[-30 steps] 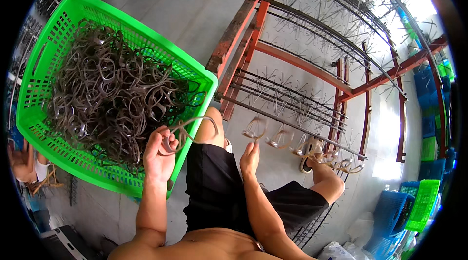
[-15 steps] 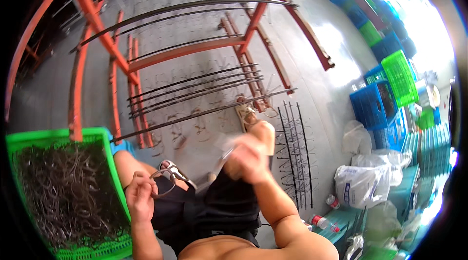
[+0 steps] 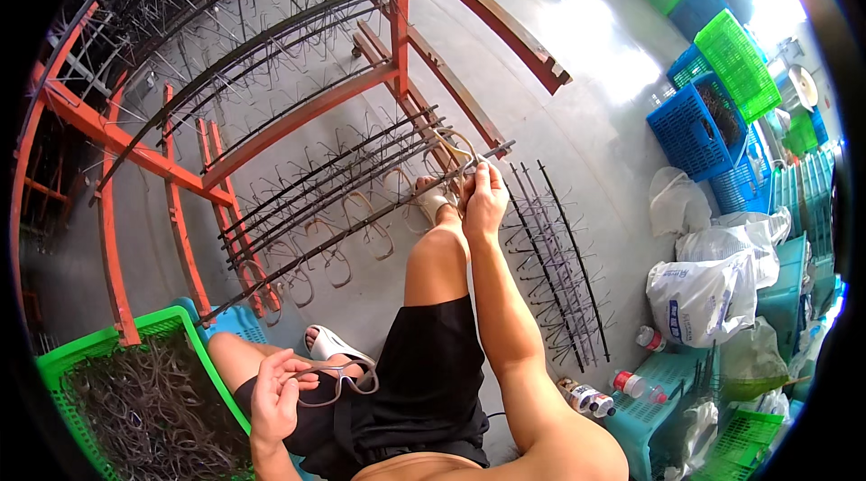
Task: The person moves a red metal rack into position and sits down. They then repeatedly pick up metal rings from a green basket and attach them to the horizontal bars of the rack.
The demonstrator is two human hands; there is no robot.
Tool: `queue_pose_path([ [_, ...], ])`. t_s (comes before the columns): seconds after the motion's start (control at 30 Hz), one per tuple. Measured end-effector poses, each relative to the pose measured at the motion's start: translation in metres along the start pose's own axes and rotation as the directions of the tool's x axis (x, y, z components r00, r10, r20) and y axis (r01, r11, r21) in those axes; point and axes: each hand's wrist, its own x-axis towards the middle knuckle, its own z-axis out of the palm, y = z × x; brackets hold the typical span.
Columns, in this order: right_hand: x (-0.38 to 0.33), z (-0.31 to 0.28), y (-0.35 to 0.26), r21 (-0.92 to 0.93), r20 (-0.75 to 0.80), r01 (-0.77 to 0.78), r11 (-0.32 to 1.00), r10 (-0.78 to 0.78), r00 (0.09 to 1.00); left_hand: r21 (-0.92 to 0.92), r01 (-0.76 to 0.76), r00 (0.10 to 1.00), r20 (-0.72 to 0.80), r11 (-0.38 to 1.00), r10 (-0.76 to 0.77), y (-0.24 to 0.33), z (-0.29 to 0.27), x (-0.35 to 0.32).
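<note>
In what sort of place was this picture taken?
Probably a factory workshop: I see a red metal rack, a green basket full of brown looped parts, and blue crates at right.

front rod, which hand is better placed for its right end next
Probably the right hand: it is at that end of the rod; the left hand, farther off, holds a looped frame.

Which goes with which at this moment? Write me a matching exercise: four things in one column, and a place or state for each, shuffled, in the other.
1. Left hand
2. Right hand
3. Green basket
4. White plastic bag

A. At the right, near plastic bottles
B. Lower left, full of dark frames
C. Near the right-hand end of a rod
D. Gripping a glasses-shaped frame

Pairs: 1-D, 2-C, 3-B, 4-A
</note>
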Motion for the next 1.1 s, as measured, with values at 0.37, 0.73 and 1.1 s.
queue_pose_path([
  [0.37,0.0,0.009,-0.009,0.029,0.008,-0.066,0.997,0.066,0.998,-0.097,0.17,0.975,0.163,0.981,-0.153,0.003,0.004,0.002],
  [0.73,0.008,0.001,-0.01,0.028,0.065,-0.129,0.991,0.127,0.99,-0.162,0.134,0.987,0.112,0.978,-0.117,-0.001,-0.002,0.003],
  [1.1,-0.013,0.01,0.011,-0.192,0.226,0.091,0.977,-0.046,0.973,-0.174,0.129,0.989,0.094,0.976,-0.114,-0.006,-0.005,0.004],
])
